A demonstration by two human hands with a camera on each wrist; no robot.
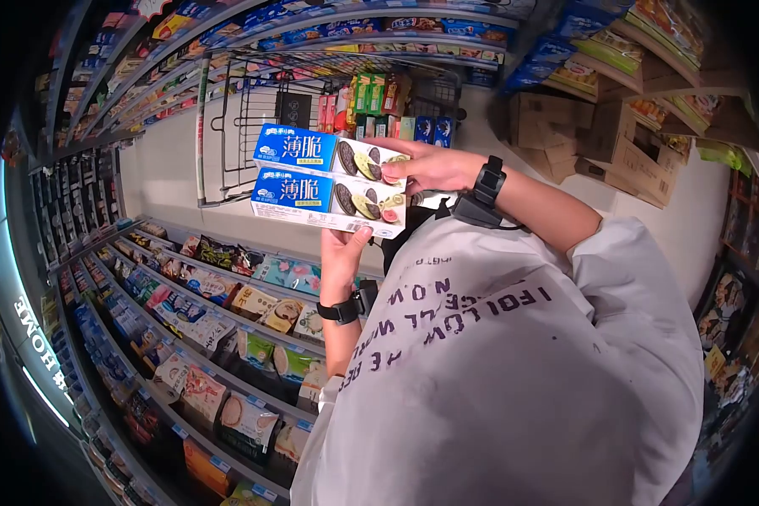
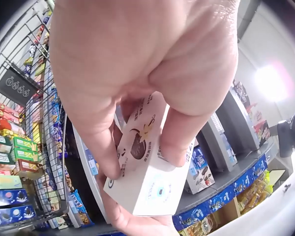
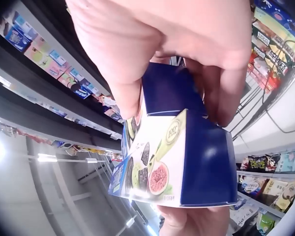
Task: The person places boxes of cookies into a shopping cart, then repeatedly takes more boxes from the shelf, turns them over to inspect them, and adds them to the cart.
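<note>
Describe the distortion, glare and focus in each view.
Head view: strong fisheye curves the shelves, corners black. Left wrist view: left hand fills the frame, ceiling light flares. Right wrist view: right hand soft, cookie box fairly sharp.

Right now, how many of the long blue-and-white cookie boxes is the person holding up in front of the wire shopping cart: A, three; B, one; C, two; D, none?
C: two long blue-and-white cookie boxes sit one above the other, the upper box gripped by the right hand and the lower box by the left hand, with the wire cart behind them.
</note>
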